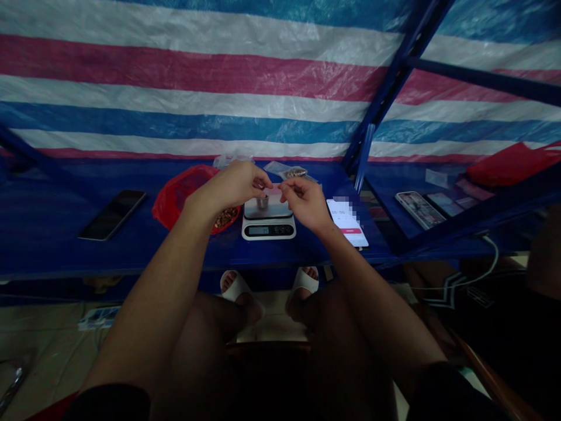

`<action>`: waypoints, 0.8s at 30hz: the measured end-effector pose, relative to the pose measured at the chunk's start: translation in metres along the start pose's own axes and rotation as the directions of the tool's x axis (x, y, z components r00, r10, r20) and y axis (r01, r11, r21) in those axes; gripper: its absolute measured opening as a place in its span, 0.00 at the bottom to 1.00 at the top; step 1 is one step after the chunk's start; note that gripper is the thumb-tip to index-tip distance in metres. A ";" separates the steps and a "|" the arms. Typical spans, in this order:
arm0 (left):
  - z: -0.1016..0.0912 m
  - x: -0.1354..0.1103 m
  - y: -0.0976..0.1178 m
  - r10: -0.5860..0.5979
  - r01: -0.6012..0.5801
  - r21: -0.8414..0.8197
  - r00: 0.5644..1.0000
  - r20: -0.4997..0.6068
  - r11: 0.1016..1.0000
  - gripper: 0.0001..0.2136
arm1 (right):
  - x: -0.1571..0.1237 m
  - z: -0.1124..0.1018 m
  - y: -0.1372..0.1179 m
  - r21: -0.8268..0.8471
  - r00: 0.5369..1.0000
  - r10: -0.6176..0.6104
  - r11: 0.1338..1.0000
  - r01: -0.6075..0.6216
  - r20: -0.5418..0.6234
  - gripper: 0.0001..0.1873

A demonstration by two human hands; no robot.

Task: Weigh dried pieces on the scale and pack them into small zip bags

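Note:
My left hand (234, 186) and my right hand (304, 204) hang above a white digital kitchen scale (268, 225), their fingertips almost meeting. Both pinch a small pale piece (272, 188), too small to identify. A small metal cup (262, 202) stands on the scale's platform, just under my left fingers. To the left of the scale, brown nuts (225, 218) lie on red plastic (184, 196). Behind my right hand is a small clear bag holding brown contents (294, 172). Another clear plastic bag (232, 159) lies behind my left hand.
A blue shelf board (56, 234) holds a dark phone (112, 214) at left and a lit phone (347, 222) right of the scale. Several more phones (419, 209) and a red bag (511, 165) lie beyond a blue metal upright (394, 76). A striped tarpaulin hangs behind.

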State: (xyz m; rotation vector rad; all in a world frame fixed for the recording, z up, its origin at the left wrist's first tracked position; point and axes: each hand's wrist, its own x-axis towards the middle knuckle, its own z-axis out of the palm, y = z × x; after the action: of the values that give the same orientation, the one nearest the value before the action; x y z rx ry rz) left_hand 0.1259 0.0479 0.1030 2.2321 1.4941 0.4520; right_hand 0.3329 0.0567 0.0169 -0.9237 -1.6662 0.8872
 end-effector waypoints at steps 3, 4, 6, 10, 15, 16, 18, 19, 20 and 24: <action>0.001 0.002 -0.001 -0.007 0.007 -0.005 1.000 0.003 1.000 0.15 | -0.001 0.000 0.000 -0.011 1.000 0.007 1.000 -0.007 0.001 0.17; 0.002 0.003 -0.002 -0.005 0.005 -0.006 1.000 0.004 1.000 0.15 | -0.001 -0.001 -0.001 -0.014 1.000 0.005 1.000 -0.005 0.001 0.16; 0.003 0.005 -0.003 -0.001 0.001 -0.009 1.000 0.007 1.000 0.14 | -0.001 -0.001 -0.001 -0.020 1.000 -0.002 1.000 0.002 0.009 0.16; 0.004 0.006 -0.008 0.026 -0.026 -0.025 1.000 0.002 0.999 0.13 | 0.000 -0.001 -0.001 -0.030 0.999 -0.008 1.000 0.009 0.031 0.14; 0.005 0.007 -0.014 0.088 -0.088 -0.067 0.996 -0.006 0.994 0.11 | 0.000 -0.002 0.000 -0.051 0.999 -0.020 0.998 0.021 0.028 0.14; 0.006 0.007 -0.014 0.097 -0.098 -0.075 0.995 -0.011 0.992 0.11 | 0.000 -0.002 0.000 -0.052 0.999 -0.025 0.998 0.026 0.029 0.14; 0.007 0.006 -0.013 0.107 -0.108 -0.087 0.994 -0.023 0.990 0.11 | -0.001 -0.002 -0.001 -0.058 0.999 -0.028 0.998 0.029 0.026 0.13; 0.006 0.006 -0.011 0.109 -0.112 -0.090 0.994 -0.030 0.990 0.11 | -0.001 -0.002 -0.001 -0.063 0.999 -0.027 0.998 0.028 0.021 0.13; 0.005 0.004 -0.009 0.112 -0.115 -0.086 0.993 -0.042 0.990 0.11 | -0.001 -0.002 -0.001 -0.067 1.000 -0.025 0.997 0.026 0.017 0.13; -0.011 -0.010 -0.009 0.067 -0.069 -0.007 0.988 -0.141 0.998 0.12 | -0.001 -0.002 0.000 -0.055 1.000 -0.017 0.998 0.018 0.015 0.14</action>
State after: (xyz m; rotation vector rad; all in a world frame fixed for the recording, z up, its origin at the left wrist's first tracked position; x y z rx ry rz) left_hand 0.1098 0.0438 0.1079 2.2891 1.4826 0.6504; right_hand 0.3350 0.0558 0.0172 -0.9405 -1.7161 0.8411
